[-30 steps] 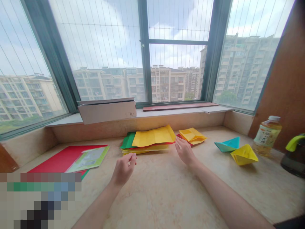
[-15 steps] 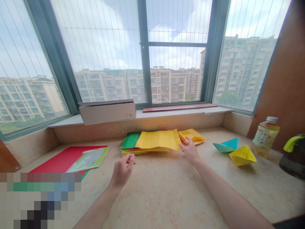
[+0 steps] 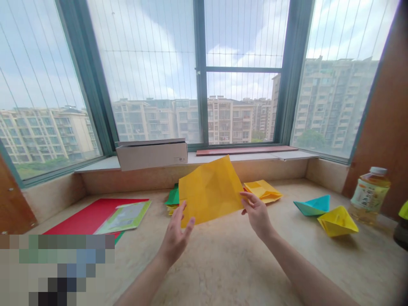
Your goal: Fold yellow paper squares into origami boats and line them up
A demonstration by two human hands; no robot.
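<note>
We list: 1 yellow sheet (image 3: 210,191), creased, tilted above the counter (image 3: 223,272) toward its back edge, before green paper (image 3: 173,196), presumably raised to clear it; 1 right hand (image 3: 259,216), thumb and fingertips clamped on the sheet's right edge, probably to steady it; 1 left hand (image 3: 175,238), thumb and fingers apart at the lower-left corner, contact we cannot tell; 1 blue boat (image 3: 311,206), 1 yellow boat (image 3: 338,222), toward the counter's right edge, seemingly parked beyond the hands' way.

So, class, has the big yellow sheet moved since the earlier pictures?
Yes, upward: the yellow sheet now has its top corner overlapping the windowsill in view; earlier, it lay below.
</note>
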